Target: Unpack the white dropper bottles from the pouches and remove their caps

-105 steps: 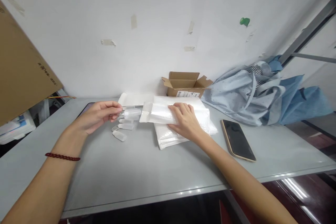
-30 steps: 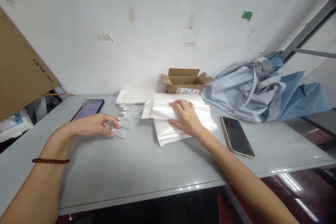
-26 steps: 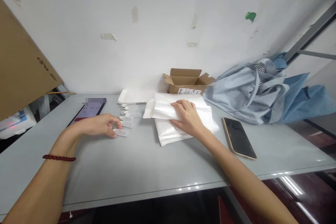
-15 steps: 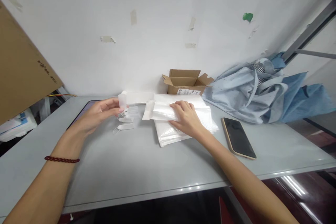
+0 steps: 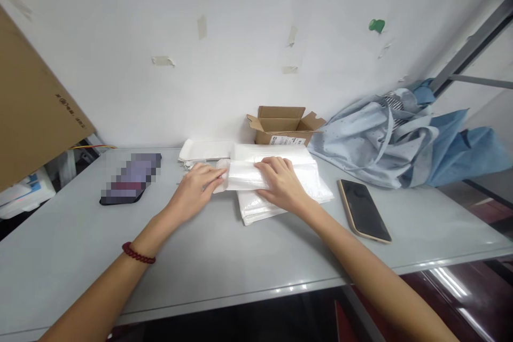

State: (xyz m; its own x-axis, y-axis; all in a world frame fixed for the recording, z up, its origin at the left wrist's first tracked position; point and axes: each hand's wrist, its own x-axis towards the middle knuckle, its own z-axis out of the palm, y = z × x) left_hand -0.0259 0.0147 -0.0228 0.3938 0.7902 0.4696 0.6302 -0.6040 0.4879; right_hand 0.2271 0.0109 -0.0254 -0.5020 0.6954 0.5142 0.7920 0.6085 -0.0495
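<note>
Grey table (image 5: 224, 272) stood against a white wall (image 5: 224, 96), 1 white packet (image 5: 242, 176) atop a pile of packaging (image 5: 256, 208).
The right hand (image 5: 284, 184) grasped that packet; the left hand (image 5: 195, 189) touched its left end, whether pinching anything I couldn't tell. Behind sat an open carton (image 5: 263, 138).

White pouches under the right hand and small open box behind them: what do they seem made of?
Pouches: probably thin plastic film, glossy and whitish, judging by bright highlights and wrinkles. Box: looks like matte cardboard, given its brown color and folds.
</note>
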